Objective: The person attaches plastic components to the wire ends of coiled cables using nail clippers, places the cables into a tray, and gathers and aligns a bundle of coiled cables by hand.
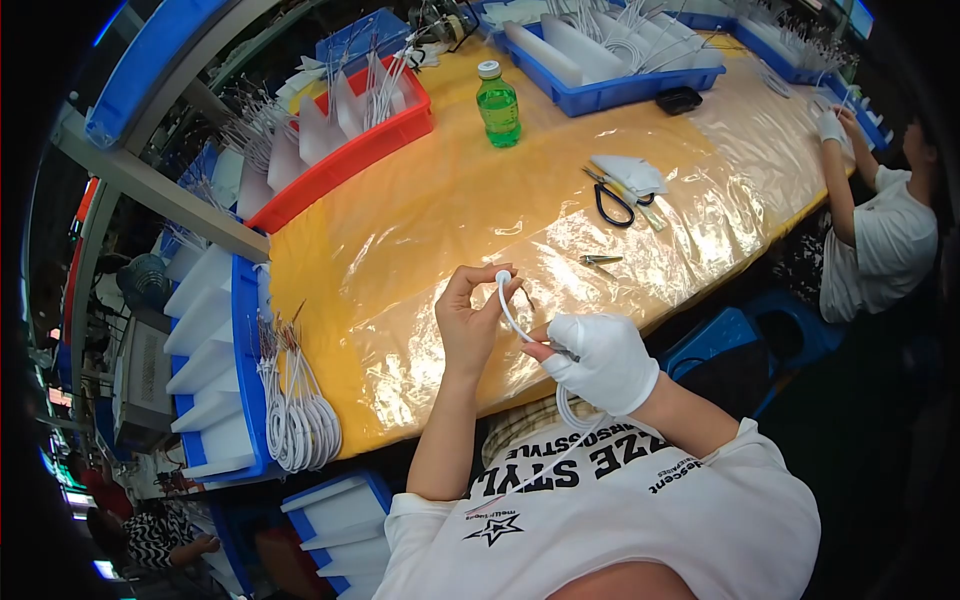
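My bare left hand (472, 312) pinches a small round white end piece of a white cable (512, 318), with thin dark wires sticking out beside the fingertips. In a white glove, my right hand (598, 362) is closed around the same cable a little lower. Something small and dark shows between its fingers, too small to name. Below the glove hangs the coiled part of the cable, in front of my shirt, and a thin tail runs down to the left. Small metal snips (600, 260) lie on the table just beyond my hands.
Black-handled scissors (614, 204) and a white cloth (630, 174) lie farther back. A green bottle (498, 106) stands near a red bin (345, 150) and a blue bin (640, 88) of cables. Cable bundles (298, 410) hang at the left edge. A co-worker (880, 230) sits at right.
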### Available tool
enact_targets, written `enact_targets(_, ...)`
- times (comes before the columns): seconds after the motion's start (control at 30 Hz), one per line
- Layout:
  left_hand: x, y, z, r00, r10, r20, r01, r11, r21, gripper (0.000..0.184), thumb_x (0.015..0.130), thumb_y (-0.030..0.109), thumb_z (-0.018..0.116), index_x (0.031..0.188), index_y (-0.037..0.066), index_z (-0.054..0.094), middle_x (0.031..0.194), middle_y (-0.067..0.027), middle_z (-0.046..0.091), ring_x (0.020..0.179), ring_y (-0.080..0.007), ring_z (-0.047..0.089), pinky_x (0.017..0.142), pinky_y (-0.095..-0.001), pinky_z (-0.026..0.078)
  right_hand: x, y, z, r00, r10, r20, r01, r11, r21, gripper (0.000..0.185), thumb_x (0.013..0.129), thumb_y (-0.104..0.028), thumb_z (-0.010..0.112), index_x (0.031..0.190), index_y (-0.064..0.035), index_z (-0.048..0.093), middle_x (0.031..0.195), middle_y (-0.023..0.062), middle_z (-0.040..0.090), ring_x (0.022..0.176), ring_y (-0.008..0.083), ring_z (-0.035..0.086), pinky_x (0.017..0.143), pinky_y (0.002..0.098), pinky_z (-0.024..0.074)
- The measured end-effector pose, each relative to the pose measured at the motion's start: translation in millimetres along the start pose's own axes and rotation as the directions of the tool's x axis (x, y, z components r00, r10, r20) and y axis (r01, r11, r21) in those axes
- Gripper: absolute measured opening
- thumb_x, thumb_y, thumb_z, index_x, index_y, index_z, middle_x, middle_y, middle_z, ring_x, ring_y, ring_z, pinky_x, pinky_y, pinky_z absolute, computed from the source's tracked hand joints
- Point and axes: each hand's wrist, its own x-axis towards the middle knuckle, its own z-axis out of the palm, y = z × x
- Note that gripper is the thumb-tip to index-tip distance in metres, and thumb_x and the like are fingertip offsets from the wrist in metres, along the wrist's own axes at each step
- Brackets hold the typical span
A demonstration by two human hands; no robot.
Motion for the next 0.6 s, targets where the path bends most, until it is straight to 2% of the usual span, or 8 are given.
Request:
enact_targets(0.13, 1, -3, -2, 0.999, 0.047, -0.003, -0.046, 0.998, 0.040, 0.014, 0.073, -0.003, 0.062, 0.082, -0.001, 0.052, 0.086, -0.0114, 0.061, 0.086, -0.0158, 0.057, 0.079, -0.0273, 0.045, 1, 3, -3, 1.000, -0.010, -0.019, 0.010, 1.000, -0.004, 0.014, 0.071, -0.016, 0.065, 0.071, -0.0035, 0.060, 0.055, 0.0104, 0.053, 0.048, 0.0234, 0.053, 0.045, 0.0302, 0.0417)
enact_targets(0.2, 1, -3, -5, 0.998, 0.056, -0.011, -0.055, 0.997, 0.056, 0.014, 0.073, -0.004, 0.062, 0.083, -0.001, 0.052, 0.087, -0.0115, 0.060, 0.086, -0.0158, 0.057, 0.078, -0.0269, 0.046, 3, 8, -5, 0.993, 0.035, -0.115, -0.024, 0.995, 0.096, 0.017, 0.074, -0.021, 0.062, 0.071, -0.0055, 0.058, 0.056, 0.0095, 0.053, 0.049, 0.0238, 0.053, 0.045, 0.0312, 0.0409)
enact_targets(0.23, 1, -3, -7, 0.998, 0.065, -0.013, -0.064, 0.995, 0.079, 0.014, 0.073, -0.004, 0.061, 0.084, -0.001, 0.053, 0.087, -0.0109, 0.060, 0.086, -0.0154, 0.057, 0.076, -0.0260, 0.046, 5, 10, -8, 0.993, 0.032, -0.113, -0.021, 0.995, 0.096, 0.017, 0.074, -0.021, 0.062, 0.071, -0.0055, 0.058, 0.056, 0.0095, 0.053, 0.049, 0.0238, 0.053, 0.045, 0.0312, 0.0409)
enact_targets(0.3, 2, -2, -10, 0.997, 0.074, -0.016, -0.072, 0.992, 0.100, 0.014, 0.073, -0.004, 0.061, 0.085, -0.002, 0.054, 0.087, -0.0102, 0.060, 0.085, -0.0151, 0.056, 0.074, -0.0251, 0.046, 8, 13, -18, 0.973, 0.181, -0.144, -0.164, 0.979, 0.120, 0.012, 0.073, -0.012, 0.065, 0.073, -0.0011, 0.060, 0.056, 0.0096, 0.055, 0.046, 0.0158, 0.052, 0.045, 0.0257, 0.0408)
enact_targets(0.4, 4, 3, -12, 0.994, 0.112, 0.017, -0.114, 0.974, 0.197, 0.016, 0.074, -0.004, 0.060, 0.089, -0.002, 0.056, 0.086, -0.0085, 0.060, 0.084, -0.0139, 0.056, 0.069, -0.0231, 0.045, 10, 18, -26, 0.961, 0.231, -0.151, -0.211, 0.968, 0.138, 0.013, 0.074, -0.012, 0.065, 0.074, -0.0001, 0.060, 0.056, 0.0088, 0.055, 0.047, 0.0121, 0.051, 0.045, 0.0239, 0.0403)
enact_targets(0.5, 4, 4, -11, 0.988, 0.153, 0.012, -0.152, 0.968, 0.198, 0.018, 0.074, -0.003, 0.060, 0.092, -0.002, 0.058, 0.085, -0.0070, 0.059, 0.084, -0.0125, 0.055, 0.065, -0.0212, 0.044, 10, 21, -29, 0.960, 0.232, -0.155, -0.213, 0.969, 0.126, 0.012, 0.074, -0.010, 0.065, 0.077, 0.0006, 0.060, 0.058, 0.0084, 0.055, 0.048, 0.0107, 0.050, 0.046, 0.0227, 0.0405)
enact_targets(0.6, 3, 9, -11, 0.996, 0.086, -0.013, -0.083, 0.984, 0.155, 0.019, 0.074, -0.003, 0.060, 0.093, -0.001, 0.057, 0.084, -0.0067, 0.059, 0.084, -0.0118, 0.055, 0.065, -0.0203, 0.043, 10, 25, -32, 0.966, 0.198, -0.168, -0.185, 0.979, 0.088, 0.012, 0.073, -0.008, 0.065, 0.079, 0.0009, 0.060, 0.060, 0.0087, 0.056, 0.050, 0.0113, 0.051, 0.047, 0.0223, 0.0407)
